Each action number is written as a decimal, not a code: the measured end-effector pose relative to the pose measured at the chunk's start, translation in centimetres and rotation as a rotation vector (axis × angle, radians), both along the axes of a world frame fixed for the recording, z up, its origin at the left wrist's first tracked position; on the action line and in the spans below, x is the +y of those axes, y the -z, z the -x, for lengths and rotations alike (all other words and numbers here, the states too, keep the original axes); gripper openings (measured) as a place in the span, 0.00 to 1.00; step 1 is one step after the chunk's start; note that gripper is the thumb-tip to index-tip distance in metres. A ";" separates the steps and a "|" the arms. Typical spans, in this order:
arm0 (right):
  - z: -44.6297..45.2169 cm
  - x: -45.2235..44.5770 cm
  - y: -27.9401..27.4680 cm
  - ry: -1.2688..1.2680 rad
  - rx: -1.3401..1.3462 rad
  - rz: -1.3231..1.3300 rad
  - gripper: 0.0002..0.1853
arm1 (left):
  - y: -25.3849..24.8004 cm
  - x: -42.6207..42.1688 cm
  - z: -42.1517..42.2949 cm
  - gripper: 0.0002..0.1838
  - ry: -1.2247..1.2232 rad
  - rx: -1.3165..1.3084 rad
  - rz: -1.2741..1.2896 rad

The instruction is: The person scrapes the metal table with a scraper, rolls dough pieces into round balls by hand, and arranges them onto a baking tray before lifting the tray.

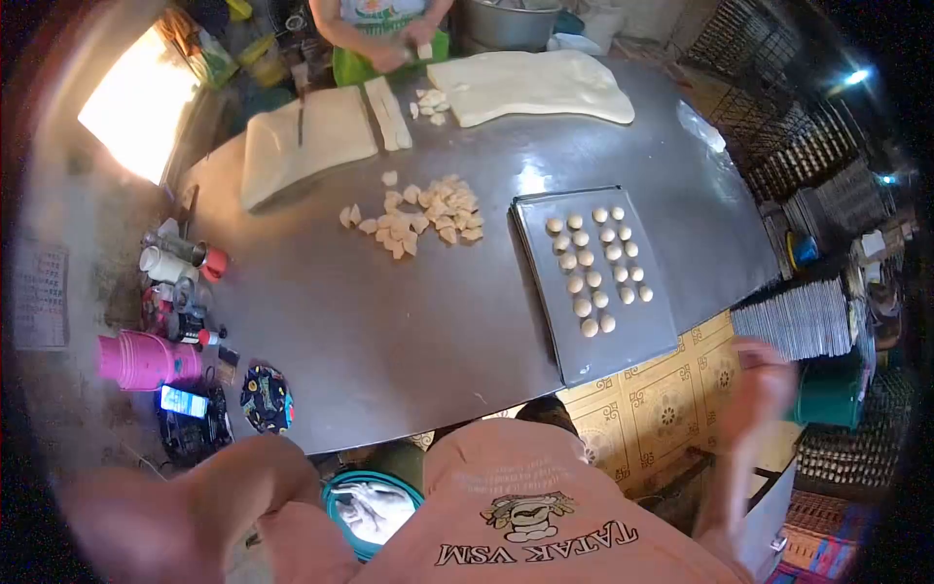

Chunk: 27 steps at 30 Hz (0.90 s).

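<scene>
My right hand [764, 384] is raised off the right side of the table, above the floor, smeared by motion; its finger shape does not show clearly. At the lower left my left hand [112, 511] is a blur at the end of the bent arm, with its fingers not distinguishable. Nearest to my right hand on the table is a dark metal tray [637, 336] with round dough balls [585, 258] in rows. Left of the tray lies a loose pile of cut dough pieces [448, 204].
Across the table [389, 331], a person [384, 39] handles dough beside a thick dough sheet [530, 88]. Another sheet [306, 141] and a cut strip [387, 114] lie left. Pink containers [146, 360] and a lit phone [183, 401] line the left edge. Stacked trays [798, 321] stand right.
</scene>
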State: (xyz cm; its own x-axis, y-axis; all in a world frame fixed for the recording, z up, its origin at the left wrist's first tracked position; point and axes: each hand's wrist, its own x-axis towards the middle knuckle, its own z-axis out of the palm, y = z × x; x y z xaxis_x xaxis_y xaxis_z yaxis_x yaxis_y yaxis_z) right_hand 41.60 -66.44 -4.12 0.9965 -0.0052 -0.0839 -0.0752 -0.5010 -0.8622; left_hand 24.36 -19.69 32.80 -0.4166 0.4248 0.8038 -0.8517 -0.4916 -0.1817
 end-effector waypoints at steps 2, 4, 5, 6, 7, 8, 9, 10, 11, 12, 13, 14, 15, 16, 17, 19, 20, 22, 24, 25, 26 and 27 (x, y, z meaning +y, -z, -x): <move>3.8 -2.7 4.6 0.080 0.174 0.039 0.17 | 6.5 2.1 -1.3 0.21 0.087 0.524 0.109; 8.2 -5.1 8.1 0.161 0.341 0.086 0.17 | 12.7 2.1 -6.3 0.19 -0.071 1.012 0.215; 10.3 -6.5 9.8 0.186 0.416 0.109 0.17 | 17.4 3.0 -8.1 0.18 -0.025 1.148 0.332; 12.3 -7.6 11.0 0.204 0.479 0.123 0.16 | 20.1 2.4 -9.7 0.13 0.054 1.343 0.406; 14.4 -8.7 12.0 0.226 0.550 0.135 0.16 | 22.4 2.0 -11.4 0.12 0.048 1.422 0.401; 16.4 -9.8 12.7 0.253 0.622 0.153 0.16 | 23.8 1.4 -13.0 0.11 0.052 1.509 0.380; 18.1 -10.6 13.0 0.279 0.672 0.164 0.16 | 24.3 0.3 -13.9 0.11 0.089 1.529 0.358; 19.3 -11.6 13.4 0.303 0.715 0.170 0.15 | 24.6 -0.8 -15.1 0.11 0.132 1.558 0.362; 20.3 -12.3 13.5 0.322 0.747 0.175 0.15 | 25.0 -2.0 -16.2 0.10 0.169 1.589 0.368; 20.9 -12.9 13.5 0.334 0.768 0.177 0.15 | 25.5 -3.4 -17.4 0.10 0.195 1.609 0.352; 21.3 -13.7 13.6 0.343 0.768 0.177 0.15 | 26.1 -5.0 -18.5 0.10 0.179 1.598 0.254; 20.9 -14.1 13.1 0.353 0.756 0.176 0.14 | 26.7 -6.7 -19.5 0.10 0.162 1.583 0.158; 20.0 -14.4 12.9 0.365 0.720 0.167 0.14 | 27.5 -8.5 -20.2 0.09 0.170 1.627 0.061; 18.5 -14.6 12.5 0.376 0.652 0.148 0.14 | 28.7 -10.6 -21.0 0.09 0.169 1.659 -0.034; 16.1 -14.5 11.7 0.385 0.525 0.102 0.14 | 30.0 -13.1 -21.8 0.09 0.128 1.742 -0.128; 9.3 -13.6 9.8 0.356 0.208 -0.053 0.13 | 31.7 -18.9 -23.4 0.09 0.081 1.815 -0.308; 4.7 -11.8 7.1 0.320 0.074 -0.131 0.13 | 32.3 -21.6 -24.1 0.09 0.084 1.807 -0.395; -5.8 -5.9 -0.9 0.199 0.073 -0.142 0.14 | 34.6 -25.9 -25.4 0.11 -0.113 1.789 -0.604; -11.8 -3.1 2.6 -0.052 -0.112 0.002 0.13 | 37.9 -29.4 -26.2 0.12 -0.223 1.747 -0.651; -14.5 -1.8 3.7 -0.223 -0.268 0.153 0.14 | 39.1 -30.6 -27.1 0.13 -0.326 1.697 -0.705; -14.9 -1.4 3.5 -0.229 -0.256 0.144 0.14 | 39.6 -30.8 -26.9 0.13 -0.332 1.711 -0.709; -15.6 -1.1 3.0 -0.341 -0.082 0.133 0.14 | 40.1 -30.9 -26.6 0.14 -0.346 1.741 -0.668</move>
